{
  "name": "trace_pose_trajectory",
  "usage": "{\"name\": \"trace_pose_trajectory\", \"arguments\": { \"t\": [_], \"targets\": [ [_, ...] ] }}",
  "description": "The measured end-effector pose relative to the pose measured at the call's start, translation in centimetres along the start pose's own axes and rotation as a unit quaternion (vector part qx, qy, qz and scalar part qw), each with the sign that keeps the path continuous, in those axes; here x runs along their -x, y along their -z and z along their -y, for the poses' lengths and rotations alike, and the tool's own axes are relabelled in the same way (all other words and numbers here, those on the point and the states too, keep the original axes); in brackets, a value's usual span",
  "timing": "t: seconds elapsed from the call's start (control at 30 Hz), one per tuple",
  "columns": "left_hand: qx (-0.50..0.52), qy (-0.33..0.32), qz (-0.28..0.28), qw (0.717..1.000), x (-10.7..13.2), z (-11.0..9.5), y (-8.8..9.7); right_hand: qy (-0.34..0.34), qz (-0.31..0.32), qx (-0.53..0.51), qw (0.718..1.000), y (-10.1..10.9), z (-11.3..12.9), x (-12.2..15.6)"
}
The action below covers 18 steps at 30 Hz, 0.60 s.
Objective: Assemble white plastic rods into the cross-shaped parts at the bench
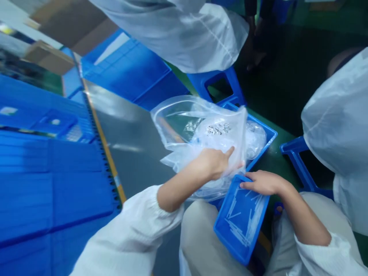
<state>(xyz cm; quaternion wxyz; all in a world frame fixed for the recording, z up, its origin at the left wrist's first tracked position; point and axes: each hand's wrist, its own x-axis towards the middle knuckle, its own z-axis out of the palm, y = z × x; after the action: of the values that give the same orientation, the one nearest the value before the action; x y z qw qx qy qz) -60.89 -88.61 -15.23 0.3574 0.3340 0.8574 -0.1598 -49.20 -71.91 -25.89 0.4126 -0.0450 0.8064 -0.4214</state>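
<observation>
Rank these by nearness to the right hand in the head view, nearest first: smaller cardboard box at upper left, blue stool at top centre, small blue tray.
From the right hand:
1. Small blue tray: touching the hand, below it in view.
2. Blue stool: above and left.
3. Smaller cardboard box: far upper left.

dark green floor (287, 99) | blue stools (198, 81) | grey glossy surface (132, 172), yellow edge (101, 132) | pale light streaks (126, 148)

Blue tray (243, 209), whitish strips (238, 233), clear bag (234, 124), white sleeves (123, 234)
</observation>
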Motion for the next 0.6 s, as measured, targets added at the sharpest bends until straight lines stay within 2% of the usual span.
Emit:
{"name": "trace_pose_trajectory", "arguments": {
  "t": [0.07,0.17,0.37,0.5,0.57,0.6],
  "targets": [
    [0.015,0.007,-0.018,1.000,0.2,-1.2,0.0,-0.006,-0.003,0.006,1.000,-0.1,0.0,0.0],
    [0.024,0.026,-0.012,0.999,0.5,-2.2,-0.3,-0.015,-0.004,0.009,1.000,-0.2,0.0,0.1],
    [-0.031,0.028,-0.015,0.999,1.0,-1.6,-0.6,-0.018,0.002,0.004,1.000,-0.4,0.1,0.2],
    [-0.032,-0.020,-0.024,0.999,0.5,0.8,0.1,-0.018,0.006,0.007,1.000,-0.3,0.1,0.3],
    [-0.020,-0.015,-0.036,0.999,-0.3,3.6,1.4,-0.022,0.001,0.015,1.000,-0.4,0.3,0.4],
    [-0.008,0.009,-0.063,0.998,-0.7,5.6,2.3,-0.022,-0.001,0.020,1.000,-0.4,0.4,0.5]
  ]
}}
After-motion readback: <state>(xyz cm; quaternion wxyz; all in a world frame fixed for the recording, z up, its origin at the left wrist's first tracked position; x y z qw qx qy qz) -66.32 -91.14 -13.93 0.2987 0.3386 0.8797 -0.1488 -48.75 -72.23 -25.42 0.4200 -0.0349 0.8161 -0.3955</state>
